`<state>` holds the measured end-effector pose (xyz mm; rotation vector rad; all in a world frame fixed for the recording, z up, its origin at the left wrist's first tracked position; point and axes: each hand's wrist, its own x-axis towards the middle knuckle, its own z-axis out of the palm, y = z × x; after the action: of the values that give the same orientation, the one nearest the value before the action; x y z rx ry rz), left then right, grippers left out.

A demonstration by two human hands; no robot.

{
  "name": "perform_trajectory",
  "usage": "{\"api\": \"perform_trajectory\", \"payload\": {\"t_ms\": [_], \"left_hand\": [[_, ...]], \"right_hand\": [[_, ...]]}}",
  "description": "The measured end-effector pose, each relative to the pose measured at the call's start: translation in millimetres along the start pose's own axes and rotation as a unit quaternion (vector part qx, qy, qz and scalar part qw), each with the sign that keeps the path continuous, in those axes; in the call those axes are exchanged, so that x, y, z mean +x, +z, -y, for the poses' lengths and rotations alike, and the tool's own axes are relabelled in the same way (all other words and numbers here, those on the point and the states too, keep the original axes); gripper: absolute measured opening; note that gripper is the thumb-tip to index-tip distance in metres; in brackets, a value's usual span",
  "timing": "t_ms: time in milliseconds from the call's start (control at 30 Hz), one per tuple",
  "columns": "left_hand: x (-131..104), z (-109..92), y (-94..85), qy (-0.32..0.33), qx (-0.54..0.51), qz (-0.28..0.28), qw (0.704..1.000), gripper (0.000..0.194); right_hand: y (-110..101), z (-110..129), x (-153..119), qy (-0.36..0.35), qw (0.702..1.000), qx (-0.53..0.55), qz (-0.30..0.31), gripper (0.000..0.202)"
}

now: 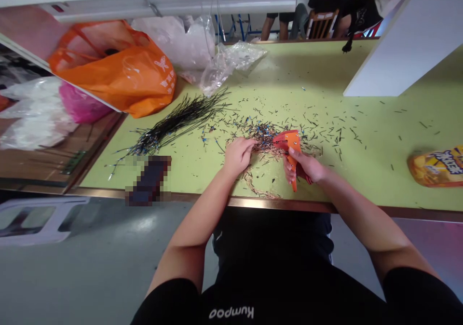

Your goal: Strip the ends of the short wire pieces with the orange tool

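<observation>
My right hand (306, 166) grips the handles of an orange and red wire stripper (291, 139), its head pointing left over a heap of small wire ends (265, 134) with blue bits in it. My left hand (239, 155) is closed in a pinch at the near left side of that heap, close to the stripper's jaws; whatever is between its fingertips is too small to make out. Left of it lies a bundle of long black wires (181, 117) with blue and bare ends. Short black offcuts (321, 125) are scattered around the heap on the green tabletop (379, 156).
An orange bag (119, 79) and clear plastic bags (231, 64) stand at the back left. A dark, pixelated object (149, 180) lies at the front edge. A yellow-labelled bottle (437, 167) rests at far right, and a white upright panel (401, 45) rises behind.
</observation>
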<state>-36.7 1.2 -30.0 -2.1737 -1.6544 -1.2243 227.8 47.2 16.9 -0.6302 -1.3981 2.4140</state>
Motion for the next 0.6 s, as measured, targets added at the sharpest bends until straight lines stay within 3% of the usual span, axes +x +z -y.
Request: {"api": "perform_trajectory", "payload": {"t_ms": [100, 267, 600], "left_hand": [[2, -8, -3.5, -0.009, 0.007, 0.011, 1.0, 0.051], [3, -20, -2.7, -0.02, 0.031, 0.079, 0.996, 0.055], [1, -26, 2.0, -0.039, 0.032, 0.088, 0.995, 0.047]], "right_hand": [[3, -3, 2, -0.007, 1.0, -0.015, -0.023, 0.063], [11, -8, 5, -0.012, 0.996, -0.042, -0.073, 0.063], [23, -16, 10, -0.05, 0.989, -0.017, -0.138, 0.067]]}}
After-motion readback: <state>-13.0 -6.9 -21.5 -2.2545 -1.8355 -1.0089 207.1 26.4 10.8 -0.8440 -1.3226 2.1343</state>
